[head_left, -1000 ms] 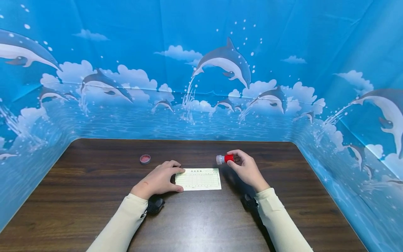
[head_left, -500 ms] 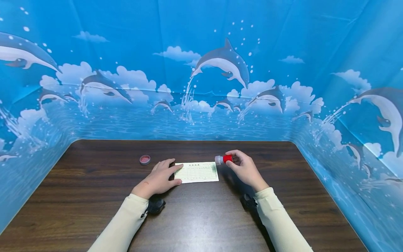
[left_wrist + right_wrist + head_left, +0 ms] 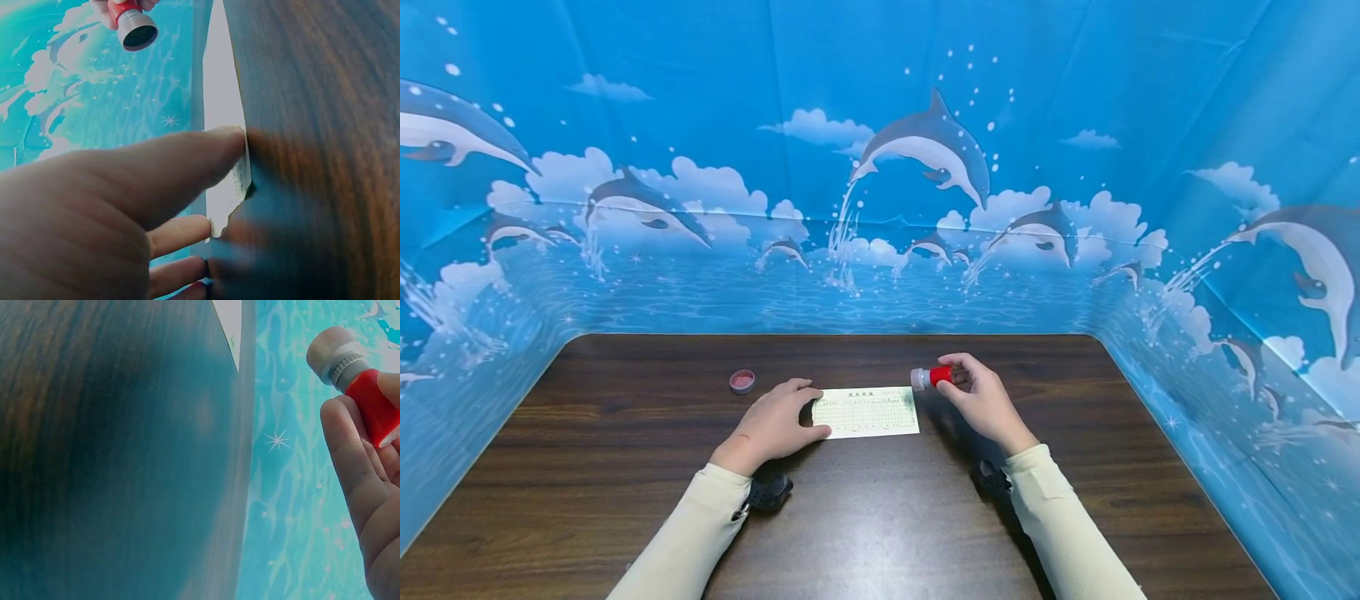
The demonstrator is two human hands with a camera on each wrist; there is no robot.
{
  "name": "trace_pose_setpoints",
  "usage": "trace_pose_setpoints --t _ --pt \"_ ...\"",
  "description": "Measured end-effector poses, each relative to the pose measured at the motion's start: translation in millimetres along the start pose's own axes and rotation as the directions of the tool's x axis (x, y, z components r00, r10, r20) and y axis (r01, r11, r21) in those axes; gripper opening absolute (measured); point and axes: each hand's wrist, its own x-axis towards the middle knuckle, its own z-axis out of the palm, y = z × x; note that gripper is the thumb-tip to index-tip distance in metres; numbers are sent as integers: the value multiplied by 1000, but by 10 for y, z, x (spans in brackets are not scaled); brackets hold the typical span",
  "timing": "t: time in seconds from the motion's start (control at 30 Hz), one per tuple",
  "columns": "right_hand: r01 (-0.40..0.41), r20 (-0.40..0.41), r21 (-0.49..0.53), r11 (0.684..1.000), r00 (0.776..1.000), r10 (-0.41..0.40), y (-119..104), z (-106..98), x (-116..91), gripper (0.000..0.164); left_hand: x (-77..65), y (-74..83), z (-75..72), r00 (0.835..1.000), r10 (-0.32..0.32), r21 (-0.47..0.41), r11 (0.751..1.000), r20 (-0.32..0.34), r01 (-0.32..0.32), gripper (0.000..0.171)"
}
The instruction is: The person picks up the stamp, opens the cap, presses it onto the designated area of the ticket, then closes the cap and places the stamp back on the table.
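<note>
A printed paper slip (image 3: 868, 414) with a ruled grid lies on the table in the head view. My left hand (image 3: 772, 422) rests at its left end, thumb on the near corner and index finger at the far corner. In the left wrist view the thumb (image 3: 219, 147) presses on the slip's face. My right hand (image 3: 992, 408) pinches a red stamp (image 3: 941, 375) between thumb and fingers, beyond the slip's far right corner. The stamp lies sideways in the grip, its pale round head pointing left. Its dark round face (image 3: 140, 37) shows in the left wrist view.
A small round container (image 3: 742, 382) with a reddish inside sits on the dark wooden table (image 3: 865, 517), beyond my left hand. A blue dolphin-print cloth (image 3: 737, 283) borders the table at the back and sides.
The slip has shifted away from me and slightly left, with my left hand on it. The left index finger has drawn in to the slip's edge. My right hand keeps the stamp nearly still.
</note>
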Motion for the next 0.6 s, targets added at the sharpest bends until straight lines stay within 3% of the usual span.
trace_pose_setpoints --t 0.6 --pt "4 28 14 1000 1000 -5 -49 15 -18 34 -17 14 32 1000 20 14 1000 -10 -19 64"
